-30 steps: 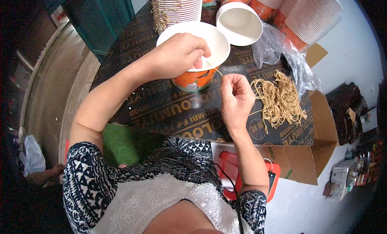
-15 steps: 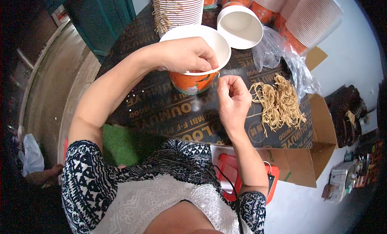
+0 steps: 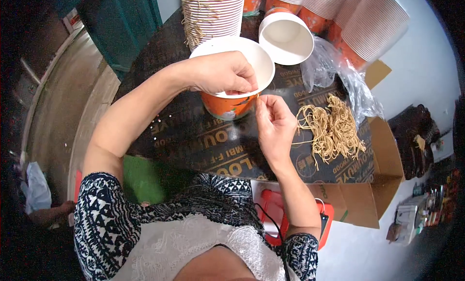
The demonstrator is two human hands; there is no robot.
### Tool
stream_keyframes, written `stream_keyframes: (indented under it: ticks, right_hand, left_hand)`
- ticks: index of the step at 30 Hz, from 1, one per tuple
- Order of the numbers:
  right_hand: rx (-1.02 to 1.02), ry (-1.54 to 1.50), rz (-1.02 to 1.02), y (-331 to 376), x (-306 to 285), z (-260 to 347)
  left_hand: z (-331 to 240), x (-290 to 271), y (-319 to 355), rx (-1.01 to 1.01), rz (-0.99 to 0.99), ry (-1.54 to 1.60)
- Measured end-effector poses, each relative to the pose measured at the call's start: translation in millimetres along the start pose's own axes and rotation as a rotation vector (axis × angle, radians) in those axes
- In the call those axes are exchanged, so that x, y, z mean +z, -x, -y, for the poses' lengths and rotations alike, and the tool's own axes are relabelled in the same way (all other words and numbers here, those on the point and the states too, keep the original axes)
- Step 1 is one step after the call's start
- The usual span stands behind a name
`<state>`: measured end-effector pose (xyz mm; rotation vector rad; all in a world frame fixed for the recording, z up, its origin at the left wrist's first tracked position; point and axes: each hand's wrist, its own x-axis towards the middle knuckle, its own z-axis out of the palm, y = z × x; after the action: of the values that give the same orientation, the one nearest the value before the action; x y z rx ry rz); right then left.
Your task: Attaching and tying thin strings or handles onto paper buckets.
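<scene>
An orange paper bucket with a white inside and rim stands upright before me on the dark table. My left hand reaches over it, its fingers closed just inside the near right part of the rim; what they pinch is hidden. Right beside that spot, outside the wall, my right hand has thumb and forefinger pinched on a tan cord, of which only a short bit shows at the rim. To the right of my right hand lies a loose heap of tan cords.
A tall stack of nested buckets with cords along its side stands behind. An open bucket lies tipped near more stacks and clear plastic wrap. A cardboard box sits below the table's right edge.
My right hand has come closer to the bucket's rim, and less cord shows between its fingers and the wall. My left hand stays at the rim.
</scene>
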<state>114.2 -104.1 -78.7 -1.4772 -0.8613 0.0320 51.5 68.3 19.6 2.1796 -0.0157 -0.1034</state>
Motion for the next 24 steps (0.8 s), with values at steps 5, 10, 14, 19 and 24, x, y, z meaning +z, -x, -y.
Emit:
stream_keyframes:
  ticks: [5,10,14,19,24]
  right_hand:
    - [-0.011,0.060,0.008,-1.0,-1.2,4.9]
    - [-0.053,0.123,0.010,-2.4,0.2,0.9]
    - [-0.145,0.140,-0.040,-4.5,1.0,-3.6]
    - [0.019,0.119,0.053,-5.6,-7.7,5.2]
    - [-0.033,0.176,0.125,-12.5,-14.1,-5.1]
  left_hand:
    - [1.8,-0.3,-3.9,0.015,0.022,-0.001]
    - [7.9,-0.5,-6.9,0.033,0.019,-0.013]
    - [12.2,1.7,-12.2,0.039,0.029,0.016]
    - [10.1,2.1,-8.9,0.001,-0.065,0.123]
    - [2.9,-0.3,-1.2,-0.046,-0.207,0.272]
